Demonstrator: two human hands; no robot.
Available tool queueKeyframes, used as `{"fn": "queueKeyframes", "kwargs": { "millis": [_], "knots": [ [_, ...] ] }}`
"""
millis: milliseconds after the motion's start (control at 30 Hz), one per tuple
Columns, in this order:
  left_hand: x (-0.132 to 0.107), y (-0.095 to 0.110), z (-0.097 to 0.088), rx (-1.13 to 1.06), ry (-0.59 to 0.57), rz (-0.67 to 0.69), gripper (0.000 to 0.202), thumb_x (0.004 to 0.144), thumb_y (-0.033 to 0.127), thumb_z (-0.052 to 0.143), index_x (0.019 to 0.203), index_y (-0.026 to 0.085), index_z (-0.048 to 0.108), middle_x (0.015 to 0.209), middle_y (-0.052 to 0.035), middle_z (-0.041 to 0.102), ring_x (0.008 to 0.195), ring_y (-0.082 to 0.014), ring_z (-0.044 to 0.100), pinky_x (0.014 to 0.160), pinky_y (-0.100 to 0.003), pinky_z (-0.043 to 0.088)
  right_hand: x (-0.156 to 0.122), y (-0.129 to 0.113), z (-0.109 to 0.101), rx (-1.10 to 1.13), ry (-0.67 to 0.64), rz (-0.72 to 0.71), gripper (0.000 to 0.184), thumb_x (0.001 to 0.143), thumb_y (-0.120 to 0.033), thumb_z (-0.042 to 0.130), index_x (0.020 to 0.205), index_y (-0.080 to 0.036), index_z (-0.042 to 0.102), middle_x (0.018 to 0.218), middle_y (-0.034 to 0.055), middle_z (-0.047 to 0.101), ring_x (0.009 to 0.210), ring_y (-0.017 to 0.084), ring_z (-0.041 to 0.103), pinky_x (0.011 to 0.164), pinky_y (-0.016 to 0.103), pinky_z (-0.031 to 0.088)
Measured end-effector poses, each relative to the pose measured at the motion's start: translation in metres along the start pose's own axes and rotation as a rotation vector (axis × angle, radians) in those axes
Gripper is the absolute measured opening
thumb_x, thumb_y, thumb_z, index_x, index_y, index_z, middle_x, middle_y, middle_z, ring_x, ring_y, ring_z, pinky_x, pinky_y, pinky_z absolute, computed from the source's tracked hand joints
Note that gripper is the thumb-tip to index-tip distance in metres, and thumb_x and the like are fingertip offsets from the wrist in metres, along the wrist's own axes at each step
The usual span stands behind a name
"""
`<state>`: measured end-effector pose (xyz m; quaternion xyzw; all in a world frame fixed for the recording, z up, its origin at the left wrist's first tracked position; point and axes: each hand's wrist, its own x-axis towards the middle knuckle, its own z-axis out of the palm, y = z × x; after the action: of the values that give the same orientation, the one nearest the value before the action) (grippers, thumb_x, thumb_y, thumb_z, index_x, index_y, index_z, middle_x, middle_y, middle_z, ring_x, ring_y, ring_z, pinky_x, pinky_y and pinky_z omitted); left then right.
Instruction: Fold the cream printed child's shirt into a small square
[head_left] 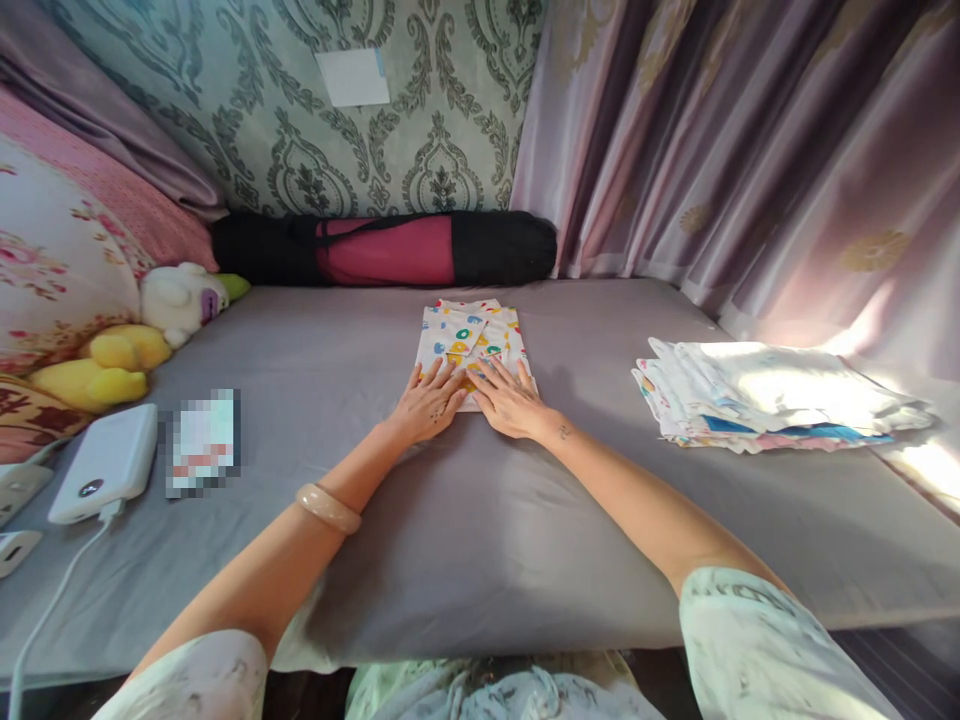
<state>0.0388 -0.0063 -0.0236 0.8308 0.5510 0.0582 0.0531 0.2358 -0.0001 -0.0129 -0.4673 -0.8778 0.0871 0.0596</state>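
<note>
A folded white garment with a colourful print (469, 330) lies flat on the grey bed sheet (420, 540), in the middle of the head view. My left hand (431, 403) rests palm down on its lower left part, fingers stretched out. Beside it, my right hand (510, 398) presses flat on the lower right part, its fingers spread as well. The two hands nearly touch at the thumbs and hide the near part of the garment. Neither one grips the cloth.
A stack of folded clothes (772, 395) lies at the right. Along the wall is a black and pink roll bag (386, 248). At the left are plush toys (112, 365), a white power bank (105, 465) with a cable, and a blurred packet (202, 443). Curtains (645, 150) hang behind.
</note>
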Motion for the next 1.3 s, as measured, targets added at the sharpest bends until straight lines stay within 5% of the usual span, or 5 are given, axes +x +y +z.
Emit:
{"fn": "queueKeyframes", "kwargs": {
  "millis": [333, 700, 1000, 1167, 1300],
  "knots": [
    [0.002, 0.001, 0.000, -0.018, -0.107, -0.020, 0.061, 0.100, 0.050, 0.019, 0.154, 0.022, 0.026, 0.161, -0.0070, 0.020, 0.149, -0.0293, 0.014, 0.119, -0.056, 0.010, 0.000, 0.003, 0.010, 0.035, -0.033, 0.031, 0.058, 0.101, -0.042, 0.017, 0.155, -0.025, 0.025, 0.162, 0.0031, 0.019, 0.150, 0.024, 0.010, 0.119, 0.057, 0.004],
    [0.001, -0.017, -0.016, -0.009, -0.092, -0.007, 0.064, 0.098, 0.054, 0.021, 0.153, 0.022, 0.027, 0.160, -0.0090, 0.022, 0.149, -0.0265, 0.015, 0.119, -0.054, 0.011, 0.004, 0.027, -0.006, 0.041, -0.020, 0.056, 0.061, 0.100, -0.042, 0.015, 0.156, -0.017, 0.023, 0.163, 0.0085, 0.016, 0.150, 0.024, 0.008, 0.120, 0.052, 0.004],
    [0.000, -0.035, 0.001, -0.018, -0.101, -0.029, 0.065, 0.100, 0.051, 0.014, 0.154, 0.016, 0.024, 0.161, -0.0102, 0.020, 0.149, -0.0264, 0.013, 0.120, -0.050, 0.013, 0.003, 0.048, 0.015, 0.005, -0.003, 0.087, 0.065, 0.099, -0.042, 0.014, 0.155, -0.009, 0.024, 0.162, 0.0099, 0.017, 0.149, 0.024, 0.013, 0.121, 0.046, 0.011],
    [-0.001, -0.029, -0.005, 0.013, -0.105, -0.008, 0.064, 0.101, 0.050, 0.015, 0.154, 0.016, 0.024, 0.161, -0.0124, 0.019, 0.149, -0.0284, 0.012, 0.119, -0.055, 0.012, 0.001, 0.042, 0.009, -0.015, 0.007, 0.073, 0.062, 0.099, -0.039, 0.019, 0.154, -0.011, 0.025, 0.161, 0.0121, 0.019, 0.149, 0.026, 0.013, 0.120, 0.052, 0.009],
    [-0.008, -0.017, -0.010, 0.051, -0.035, 0.151, 0.061, 0.102, 0.047, 0.012, 0.154, 0.018, 0.025, 0.160, -0.0100, 0.024, 0.149, -0.0237, 0.013, 0.121, -0.051, 0.007, -0.008, 0.023, 0.004, -0.016, 0.038, -0.062, 0.057, 0.101, -0.038, 0.021, 0.154, -0.018, 0.027, 0.162, 0.0094, 0.018, 0.149, 0.025, 0.014, 0.120, 0.052, 0.009]
  ]
}}
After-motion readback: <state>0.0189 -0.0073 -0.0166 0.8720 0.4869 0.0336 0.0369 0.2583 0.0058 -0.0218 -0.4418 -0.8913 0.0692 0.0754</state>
